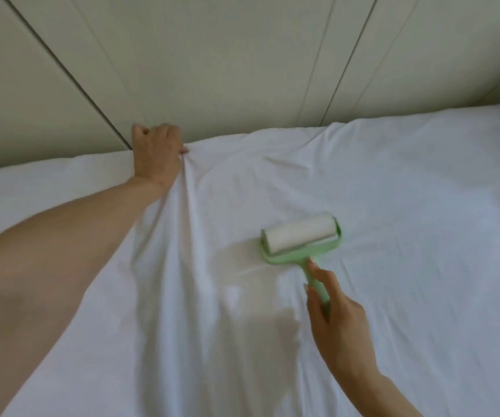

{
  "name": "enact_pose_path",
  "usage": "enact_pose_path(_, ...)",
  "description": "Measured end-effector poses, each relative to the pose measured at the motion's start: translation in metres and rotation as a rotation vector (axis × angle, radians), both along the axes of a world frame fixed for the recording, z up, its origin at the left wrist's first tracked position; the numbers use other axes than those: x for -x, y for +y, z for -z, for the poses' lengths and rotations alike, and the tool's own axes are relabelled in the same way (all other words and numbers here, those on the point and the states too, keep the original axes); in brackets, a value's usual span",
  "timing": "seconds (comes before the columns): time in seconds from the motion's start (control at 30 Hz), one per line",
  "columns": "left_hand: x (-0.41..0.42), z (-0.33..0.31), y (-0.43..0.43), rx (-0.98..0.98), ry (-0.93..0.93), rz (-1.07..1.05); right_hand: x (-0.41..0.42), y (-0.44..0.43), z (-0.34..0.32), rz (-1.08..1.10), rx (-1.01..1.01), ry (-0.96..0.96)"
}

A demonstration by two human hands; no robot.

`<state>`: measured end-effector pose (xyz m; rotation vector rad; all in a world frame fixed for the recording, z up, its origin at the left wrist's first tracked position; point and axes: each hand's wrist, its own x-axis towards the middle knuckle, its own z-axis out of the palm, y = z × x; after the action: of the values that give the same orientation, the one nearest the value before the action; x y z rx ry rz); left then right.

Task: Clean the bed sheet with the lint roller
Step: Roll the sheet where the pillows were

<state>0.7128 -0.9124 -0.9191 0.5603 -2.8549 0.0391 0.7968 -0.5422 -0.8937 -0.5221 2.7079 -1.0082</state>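
Left hand: I am seeing my left hand curling shut at the far edge of the bed, bunching a fold of the bed sheet under its fingers and thumb, right against the wall panels.
Right hand: my right hand is wrapping round the green handle of the lint roller, with one finger stretching forward along the handle toward the head.
Lint roller: it is lying near the middle of the sheet, its white roll pressing on the cloth and pointing away from me, slightly tilted to the right.
Sheet: long creases are running from the left hand's grip down toward me, passing just left of the roller; a greyish shadow is falling on the cloth between the two hands.
In the way: my left forearm is stretching across the left part of the sheet; the creases are lying between it and the roller.
Edges: the panels are closing off the far side directly behind the sheet's edge.
Open room: smoother white cloth is spreading to the right of the roller and beyond it up to the panels.
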Motion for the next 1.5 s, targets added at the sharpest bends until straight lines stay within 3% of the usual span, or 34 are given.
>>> enact_pose_path(0.13,-0.007,-0.002,-0.007,0.012,0.017,-0.120,0.001,-0.039,0.006,-0.285,-0.077,0.041)
enact_pose_path(0.23,-0.009,0.001,-0.001,-0.007,0.013,-0.174,0.027,-0.072,0.009,-0.334,-0.141,0.167)
enact_pose_path(0.37,-0.009,-0.002,0.004,-0.089,0.038,-0.196,0.067,-0.133,-0.001,-0.347,-0.173,-0.008)
enact_pose_path(0.47,-0.024,-0.009,0.012,-0.205,0.205,-0.175,0.077,-0.157,-0.007,-0.375,-0.171,-0.047)
enact_pose_path(0.53,-0.045,-0.009,0.024,-0.243,0.272,-0.045,0.075,-0.152,-0.006,-0.371,-0.148,-0.055)
enact_pose_path(0.63,-0.087,0.009,0.037,-0.277,0.018,0.131,0.053,-0.107,-0.002,-0.360,-0.129,-0.039)
enact_pose_path(0.7,-0.112,0.025,0.034,-0.251,-0.150,0.085,0.026,-0.065,0.001,-0.361,-0.152,-0.019)
enact_pose_path(0.77,-0.125,0.033,0.028,-0.255,-0.178,-0.051,0.006,-0.032,-0.001,-0.374,-0.250,-0.037)
enact_pose_path(0.9,-0.126,0.035,0.030,-0.242,-0.156,-0.145,0.013,-0.034,-0.003,-0.368,-0.296,-0.014)
enact_pose_path(1.07,-0.129,0.044,0.033,-0.193,-0.049,-0.287,0.062,-0.124,-0.007,-0.352,-0.204,-0.003)
enact_pose_path(1.27,-0.128,0.053,0.032,-0.134,0.028,-0.261,0.097,-0.206,0.000,-0.404,-0.199,0.030)
enact_pose_path(1.4,-0.129,0.057,0.030,-0.118,0.054,-0.251,0.093,-0.189,0.003,-0.400,-0.146,0.022)
enact_pose_path(1.5,-0.128,0.060,0.029,-0.106,0.073,-0.247,0.056,-0.136,0.006,-0.375,-0.227,0.055)
